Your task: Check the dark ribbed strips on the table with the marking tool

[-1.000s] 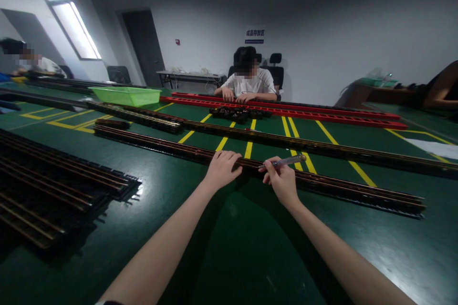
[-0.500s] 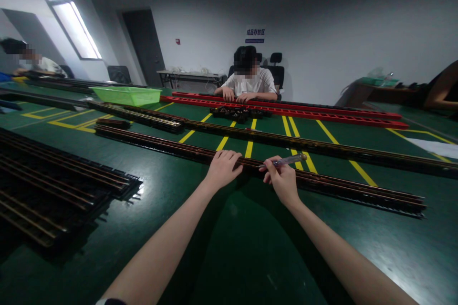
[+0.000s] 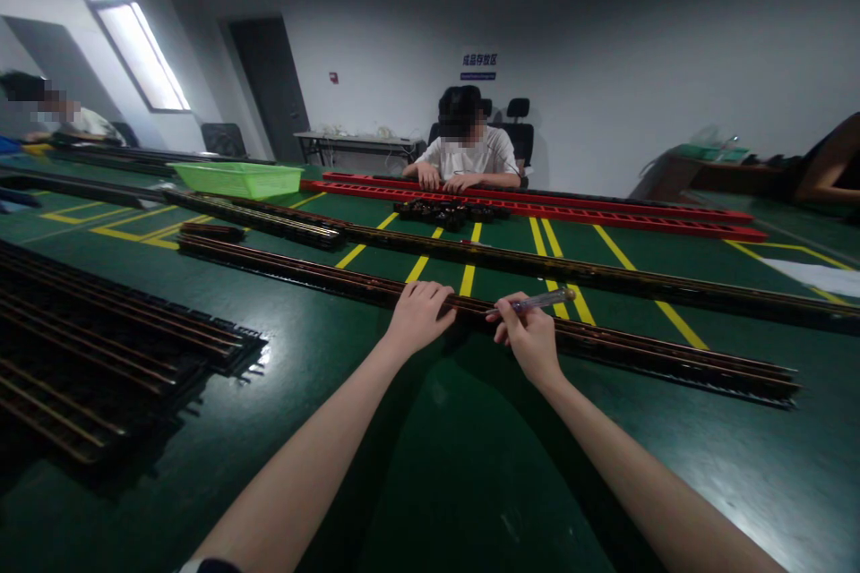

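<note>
A long black rail (image 3: 672, 357) with copper-coloured strips along it lies crosswise on the green table. My left hand (image 3: 422, 315) is on its middle part, fingers bent over the far side and thumb pointing right along the near side. In my right hand (image 3: 528, 333) is a slim screwdriver (image 3: 547, 298) with a clear handle, pinched between thumb and fingers. Its handle end points right, and its thin tip is directed left at the rail, between my hands. Whether the tip touches the rail I cannot tell.
Similar black rails (image 3: 87, 349) lie side by side at the left. Beyond my rail run another long rail (image 3: 605, 276), a green basket (image 3: 238, 180), a pile of small dark parts (image 3: 443, 213) and red frames (image 3: 605, 217). A co-worker (image 3: 470, 148) sits opposite.
</note>
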`<action>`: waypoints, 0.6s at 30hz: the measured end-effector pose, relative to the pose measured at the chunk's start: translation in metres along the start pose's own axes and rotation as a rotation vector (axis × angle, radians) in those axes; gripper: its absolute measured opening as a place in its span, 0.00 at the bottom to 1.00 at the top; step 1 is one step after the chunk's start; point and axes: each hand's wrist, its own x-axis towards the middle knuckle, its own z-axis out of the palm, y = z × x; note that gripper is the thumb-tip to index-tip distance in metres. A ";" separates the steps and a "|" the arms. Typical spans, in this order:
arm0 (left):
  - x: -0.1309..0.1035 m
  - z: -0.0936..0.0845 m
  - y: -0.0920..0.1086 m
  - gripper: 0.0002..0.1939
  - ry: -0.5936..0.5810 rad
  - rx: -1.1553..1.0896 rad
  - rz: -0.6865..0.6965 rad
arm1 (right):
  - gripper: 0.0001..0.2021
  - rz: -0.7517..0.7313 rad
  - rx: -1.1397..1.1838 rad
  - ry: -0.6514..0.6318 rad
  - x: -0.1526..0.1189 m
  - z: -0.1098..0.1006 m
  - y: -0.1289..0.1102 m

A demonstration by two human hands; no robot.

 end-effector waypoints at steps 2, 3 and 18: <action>0.000 0.000 0.000 0.14 0.001 -0.003 0.000 | 0.20 -0.004 -0.011 0.000 0.000 0.000 0.001; 0.000 0.000 0.000 0.14 0.004 -0.004 0.000 | 0.20 -0.007 -0.016 0.001 0.000 0.000 0.001; -0.001 0.002 0.003 0.14 0.021 0.068 -0.012 | 0.17 -0.024 -0.024 -0.010 0.000 0.000 0.000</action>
